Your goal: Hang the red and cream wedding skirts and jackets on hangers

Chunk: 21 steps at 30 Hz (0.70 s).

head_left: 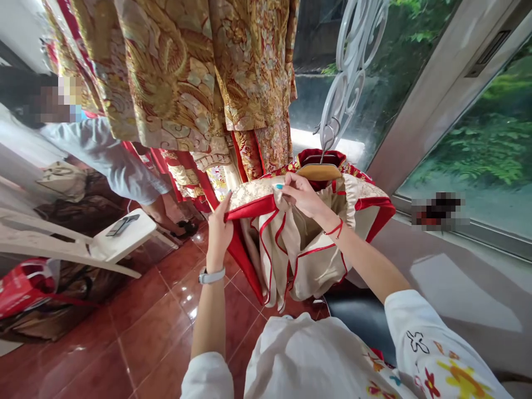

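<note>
At far left I see a white plastic chair (124,244) bearing a dark phone (122,225), with another person's grey sleeve (112,160) above it. The left hand (219,233) grips the red-piped edge of the red-and-gold embroidered jacket with cream satin lining (307,260), which hangs straight ahead, long axis vertical. The right hand (305,195), nearer the wooden hanger (318,172), pinches the lining. A gold brocade robe (178,72) crowds in from above.
</note>
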Available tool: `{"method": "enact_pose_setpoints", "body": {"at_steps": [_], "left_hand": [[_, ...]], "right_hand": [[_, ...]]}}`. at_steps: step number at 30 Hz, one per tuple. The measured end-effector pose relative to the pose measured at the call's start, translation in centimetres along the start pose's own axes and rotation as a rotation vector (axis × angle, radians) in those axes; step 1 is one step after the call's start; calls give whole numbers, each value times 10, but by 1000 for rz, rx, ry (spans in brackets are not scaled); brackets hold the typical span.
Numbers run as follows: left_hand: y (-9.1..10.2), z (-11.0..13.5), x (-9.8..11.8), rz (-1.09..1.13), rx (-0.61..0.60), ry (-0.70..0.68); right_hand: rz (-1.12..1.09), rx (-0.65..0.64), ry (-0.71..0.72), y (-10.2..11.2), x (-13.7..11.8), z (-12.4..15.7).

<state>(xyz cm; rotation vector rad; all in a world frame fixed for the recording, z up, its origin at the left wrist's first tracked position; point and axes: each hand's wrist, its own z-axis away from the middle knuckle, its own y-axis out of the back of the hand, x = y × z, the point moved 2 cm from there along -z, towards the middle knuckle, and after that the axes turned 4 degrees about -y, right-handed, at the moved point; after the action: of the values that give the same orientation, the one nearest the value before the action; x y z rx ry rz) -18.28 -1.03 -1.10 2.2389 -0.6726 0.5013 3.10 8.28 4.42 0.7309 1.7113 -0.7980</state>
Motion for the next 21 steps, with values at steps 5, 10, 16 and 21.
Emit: {"method": "enact_pose_setpoints", "body": {"at_steps": [5, 10, 16, 21], "left_hand": [[33, -20, 31, -136, 280, -63], [14, 19, 25, -194, 179, 0], [-13, 48, 19, -186, 163, 94], [-40, 94, 42, -180, 562, -18]], "right_hand": [[-147, -77, 20, -9, -5, -6], [122, -66, 80, -6, 0, 20], [706, 406, -176, 31, 61, 117], [1043, 179, -613, 58, 138, 162]]}}
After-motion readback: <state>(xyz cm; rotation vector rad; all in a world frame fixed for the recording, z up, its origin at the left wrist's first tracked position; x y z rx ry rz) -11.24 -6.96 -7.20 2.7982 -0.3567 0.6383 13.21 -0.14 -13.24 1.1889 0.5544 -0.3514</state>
